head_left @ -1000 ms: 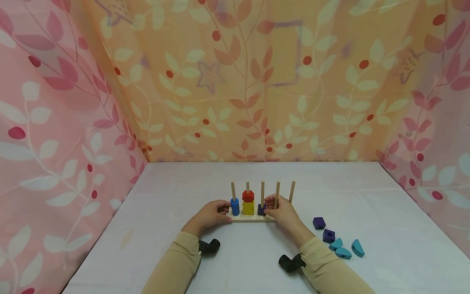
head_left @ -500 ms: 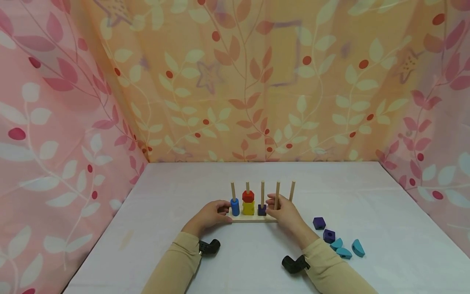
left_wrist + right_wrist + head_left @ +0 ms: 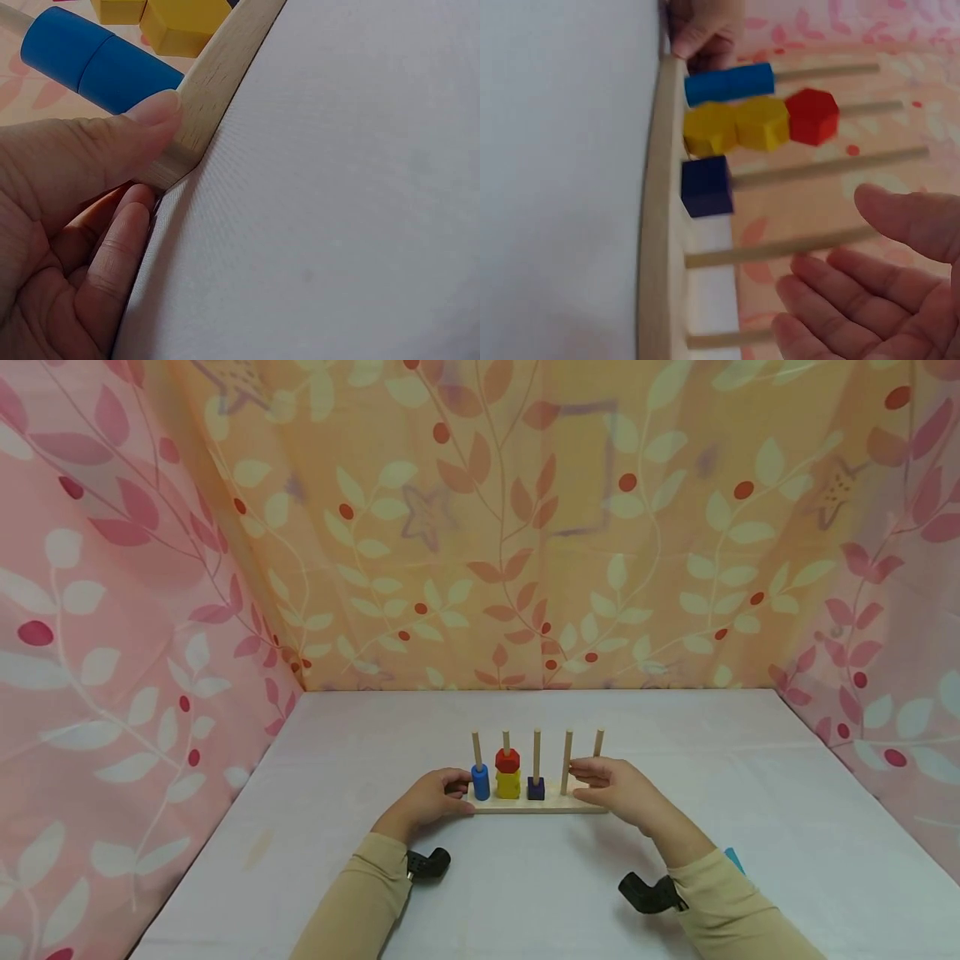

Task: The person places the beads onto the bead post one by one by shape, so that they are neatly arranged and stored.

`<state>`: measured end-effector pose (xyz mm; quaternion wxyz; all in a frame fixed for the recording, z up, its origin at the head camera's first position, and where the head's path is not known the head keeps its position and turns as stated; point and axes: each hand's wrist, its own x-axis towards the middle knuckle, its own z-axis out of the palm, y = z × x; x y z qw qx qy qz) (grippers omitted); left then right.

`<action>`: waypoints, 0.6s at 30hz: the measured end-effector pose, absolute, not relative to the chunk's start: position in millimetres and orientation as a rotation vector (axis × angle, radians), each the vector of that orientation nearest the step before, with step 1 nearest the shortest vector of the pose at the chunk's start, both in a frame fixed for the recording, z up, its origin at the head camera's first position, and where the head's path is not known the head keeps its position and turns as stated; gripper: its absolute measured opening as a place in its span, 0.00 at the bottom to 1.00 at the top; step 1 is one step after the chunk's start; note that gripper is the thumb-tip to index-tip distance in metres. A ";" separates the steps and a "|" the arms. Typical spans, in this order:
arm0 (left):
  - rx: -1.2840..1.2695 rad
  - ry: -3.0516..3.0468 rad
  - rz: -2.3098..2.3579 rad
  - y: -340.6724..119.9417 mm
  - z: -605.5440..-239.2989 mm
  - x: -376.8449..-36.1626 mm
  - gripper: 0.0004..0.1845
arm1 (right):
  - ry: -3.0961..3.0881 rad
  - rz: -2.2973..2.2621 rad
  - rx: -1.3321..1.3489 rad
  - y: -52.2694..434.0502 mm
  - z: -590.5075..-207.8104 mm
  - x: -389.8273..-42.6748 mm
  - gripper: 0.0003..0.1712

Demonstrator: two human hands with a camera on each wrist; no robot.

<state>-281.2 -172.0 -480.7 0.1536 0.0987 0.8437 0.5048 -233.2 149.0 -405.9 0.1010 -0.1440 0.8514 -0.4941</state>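
A wooden base (image 3: 551, 806) with five upright pegs stands mid-table. From the left, its pegs carry a blue cylinder (image 3: 481, 782), a red hexagon (image 3: 507, 761) on yellow hexagons (image 3: 507, 786), and a purple cube (image 3: 536, 788). The last two pegs are bare. My left hand (image 3: 450, 789) pinches the base's left end, with the thumb (image 3: 154, 112) on top of the base (image 3: 225, 67). My right hand (image 3: 588, 781) hovers with relaxed fingers beside the two bare pegs. In the right wrist view the right hand (image 3: 870, 300) holds nothing and touches no peg. The purple cube (image 3: 705, 186) sits at its peg's foot.
A teal piece (image 3: 733, 858) peeks out behind my right forearm; other loose pieces there are hidden. Floral cloth walls enclose the white table (image 3: 675, 752) on the left, back and right. Black wrist cameras (image 3: 429, 863) sit under both sleeves.
My right hand has left the purple cube on the third peg and moved right to the bare pegs. Its forearm now covers the loose pieces. The left hand has not moved.
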 end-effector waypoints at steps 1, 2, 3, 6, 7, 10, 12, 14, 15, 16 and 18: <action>0.283 2.417 1.450 -171.9 -480.6 -281.2 0.28 | 2.523 -1.449 -0.438 153.3 -404.2 -233.0 0.30; 0.284 2.416 1.453 -171.8 -480.3 -281.0 0.28 | 2.531 -1.444 -0.450 157.8 -403.3 -233.3 0.28; 0.282 2.417 1.452 -171.8 -480.1 -280.9 0.28 | 2.541 -1.437 -0.455 162.2 -403.1 -234.0 0.26; 0.278 2.422 1.447 -171.8 -479.8 -280.6 0.28 | 2.577 -1.410 -0.439 175.2 -404.4 -236.5 0.22; 0.279 2.424 1.443 -171.8 -479.7 -280.5 0.28 | 2.590 -1.399 -0.428 179.1 -405.3 -237.1 0.22; 0.286 2.425 1.439 -171.8 -479.7 -280.8 0.28 | 2.619 -1.360 -0.384 189.5 -407.6 -238.2 0.22; 0.294 2.429 1.432 -172.0 -479.9 -281.5 0.28 | 2.630 -1.342 -0.334 195.3 -409.0 -238.4 0.23; 0.303 2.435 1.426 -172.2 -480.2 -282.0 0.28 | 2.633 -1.310 -0.307 200.7 -410.1 -238.0 0.24; 0.308 2.438 1.424 -172.4 -480.3 -282.4 0.28 | 2.631 -1.290 -0.292 203.4 -410.7 -237.6 0.24; 0.314 2.442 1.421 -172.5 -480.6 -282.6 0.28 | 2.631 -1.275 -0.275 206.0 -411.7 -237.1 0.25; 0.326 2.443 1.422 -172.5 -481.1 -282.8 0.28 | 2.641 -1.239 -0.251 211.2 -414.5 -236.8 0.25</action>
